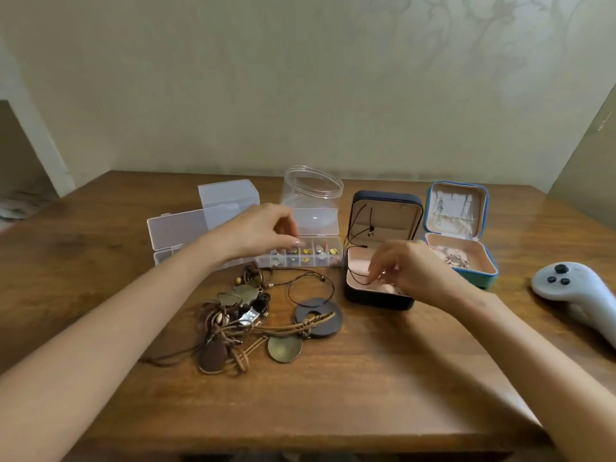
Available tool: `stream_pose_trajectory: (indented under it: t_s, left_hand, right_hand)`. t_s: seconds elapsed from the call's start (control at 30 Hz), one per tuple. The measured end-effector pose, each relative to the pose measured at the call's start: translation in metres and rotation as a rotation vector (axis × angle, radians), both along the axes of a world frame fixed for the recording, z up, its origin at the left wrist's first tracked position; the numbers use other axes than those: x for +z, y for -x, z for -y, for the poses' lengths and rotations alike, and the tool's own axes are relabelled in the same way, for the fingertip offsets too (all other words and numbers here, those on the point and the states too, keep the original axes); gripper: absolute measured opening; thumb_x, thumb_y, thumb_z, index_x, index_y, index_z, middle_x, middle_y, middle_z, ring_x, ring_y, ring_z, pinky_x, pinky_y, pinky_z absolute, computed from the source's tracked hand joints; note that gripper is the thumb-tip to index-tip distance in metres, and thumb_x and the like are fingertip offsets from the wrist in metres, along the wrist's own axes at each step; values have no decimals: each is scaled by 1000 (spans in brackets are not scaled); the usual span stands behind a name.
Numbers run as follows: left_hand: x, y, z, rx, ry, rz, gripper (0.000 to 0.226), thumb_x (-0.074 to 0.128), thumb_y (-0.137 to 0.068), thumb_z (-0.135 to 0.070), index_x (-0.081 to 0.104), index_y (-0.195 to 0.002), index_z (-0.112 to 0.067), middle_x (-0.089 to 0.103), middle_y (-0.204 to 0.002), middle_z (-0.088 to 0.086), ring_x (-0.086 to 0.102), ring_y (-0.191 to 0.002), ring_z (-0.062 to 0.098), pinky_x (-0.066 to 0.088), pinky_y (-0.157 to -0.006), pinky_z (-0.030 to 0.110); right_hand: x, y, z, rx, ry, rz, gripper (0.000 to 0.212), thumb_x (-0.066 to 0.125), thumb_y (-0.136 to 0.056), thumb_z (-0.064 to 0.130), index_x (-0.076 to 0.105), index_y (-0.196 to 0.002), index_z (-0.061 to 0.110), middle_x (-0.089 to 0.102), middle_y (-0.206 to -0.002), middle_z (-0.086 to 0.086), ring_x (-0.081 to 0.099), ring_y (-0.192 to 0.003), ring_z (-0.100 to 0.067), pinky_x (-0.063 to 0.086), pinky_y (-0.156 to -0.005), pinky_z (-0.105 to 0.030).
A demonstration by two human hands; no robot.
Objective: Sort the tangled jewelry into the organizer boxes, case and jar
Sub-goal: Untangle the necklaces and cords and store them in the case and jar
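Note:
A tangle of brown cord necklaces with pendants [240, 315] lies on the wooden table [333, 395]. My left hand [263, 231] hovers over the clear compartment organizer [310, 255], fingers curled; whether it holds anything is hidden. My right hand [403, 268] pinches a thin black cord necklace [358, 278] and a small ring over the open dark jewelry case [380, 251]. Behind the organizer stands a clear jar [311, 195]. A dark ring pendant [318, 316] and a bronze disc [285, 348] lie near the tangle.
An open blue jewelry case [460, 235] with silver pieces sits at the right. A second clear box [228, 195] stands at the back left. A white controller [573, 295] lies near the right table edge. A thin black wire loop [310, 288] lies before the organizer.

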State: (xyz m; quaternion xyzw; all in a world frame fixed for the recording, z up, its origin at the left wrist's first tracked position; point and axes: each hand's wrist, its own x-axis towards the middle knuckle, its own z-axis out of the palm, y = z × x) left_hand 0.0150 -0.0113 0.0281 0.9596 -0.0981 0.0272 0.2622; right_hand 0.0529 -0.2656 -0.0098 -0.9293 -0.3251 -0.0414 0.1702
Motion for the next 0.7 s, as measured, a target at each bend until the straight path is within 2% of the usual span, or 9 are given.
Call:
stream_pose_trajectory:
  t_s: [0.07,0.17,0.23,0.27,0.37,0.43,0.5,0.6,0.7]
  left_hand:
    - [-5,14,-10,12,-79,-35,15,70,-82,-31,60,-89,-22,62,-85,-8,59,-80,7,48,-70,24]
    - [-16,25,-18,16,-190,-124,22,77,-75,-32,61,-89,-24,58,-81,-12,55,-76,4,39,-63,20]
    - [-22,28,-20,8,-309,-202,38,80,-70,-36,59,-100,-25,54,-92,-11,52,-86,8,41,-69,23]
    - [-24,29,-21,5,-374,-240,49,80,-68,-40,55,-108,-27,50,-100,-10,47,-94,9,43,-76,26]
    - [-25,34,-26,4,-515,-308,76,80,-67,-43,38,-129,-25,39,-123,-1,36,-115,16,39,-98,33]
    - [-26,39,-31,0,-530,-329,83,80,-68,-40,31,-133,-24,33,-130,0,32,-119,16,37,-103,34]
    - [-27,44,-39,-16,-515,-338,81,81,-68,-39,30,-130,-25,32,-125,-3,31,-113,12,37,-100,29]
    - [-27,48,-50,2,-436,-330,66,79,-69,-42,37,-117,-26,36,-113,-7,38,-102,10,39,-84,24]
    - [-27,48,-56,103,-280,-250,46,75,-71,-47,49,-100,-22,48,-101,-6,48,-83,9,41,-67,25]
  right_hand:
    - [3,5,-4,-33,-61,126,28,71,-79,-1,76,-91,23,59,-94,9,52,-77,-6,46,-68,-26]
    - [14,19,-20,8,-226,251,22,72,-80,6,75,-93,23,53,-84,11,44,-65,2,37,-62,-23]
    - [20,33,-40,130,-216,237,18,69,-84,10,74,-93,25,55,-85,13,44,-68,6,37,-64,-21]
    - [18,39,-52,188,-168,218,18,66,-86,12,73,-96,25,56,-89,12,45,-74,4,38,-66,-22]
    - [4,41,-85,258,107,275,28,54,-90,11,66,-113,20,57,-111,2,48,-104,-16,44,-75,-30]
    - [-6,34,-97,214,305,366,30,52,-89,12,59,-118,15,53,-118,-4,46,-111,-24,38,-75,-29]
    - [-10,27,-102,166,336,392,26,53,-89,11,58,-115,12,52,-116,-5,49,-109,-25,33,-70,-29]
    - [-8,21,-103,141,306,385,20,52,-91,14,63,-107,15,57,-111,-1,52,-106,-21,33,-67,-28]
    - [2,17,-97,104,117,234,12,56,-91,21,67,-97,20,63,-99,7,58,-93,-12,36,-64,-23]
